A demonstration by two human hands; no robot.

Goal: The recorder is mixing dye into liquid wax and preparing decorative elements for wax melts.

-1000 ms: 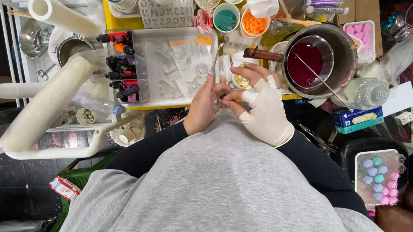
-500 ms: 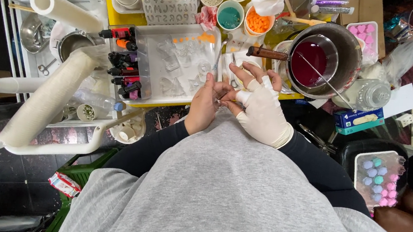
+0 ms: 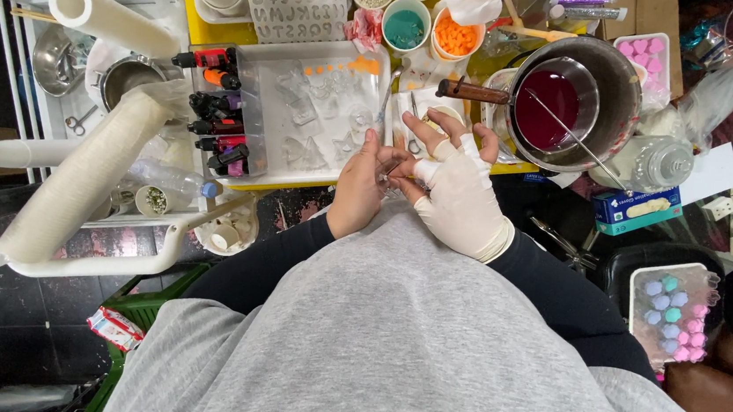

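Left hand point(image 3: 357, 192) and gloved right hand point(image 3: 460, 201) pinch one small clear piece point(image 3: 393, 175) (likely light, slippery) — grip its edges.

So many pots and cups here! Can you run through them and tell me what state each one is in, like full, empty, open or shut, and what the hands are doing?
Left hand: bare, pinching a small item; what it is cannot be told.
Right hand: in a fingerless white glove, fingertips on the same item.
Saucepan: holds dark red liquid.
Teal cup: filled.
Orange cup: full of orange pieces.
Clear tray: open, clear moulds inside.
Dye bottles: capped, lying down.
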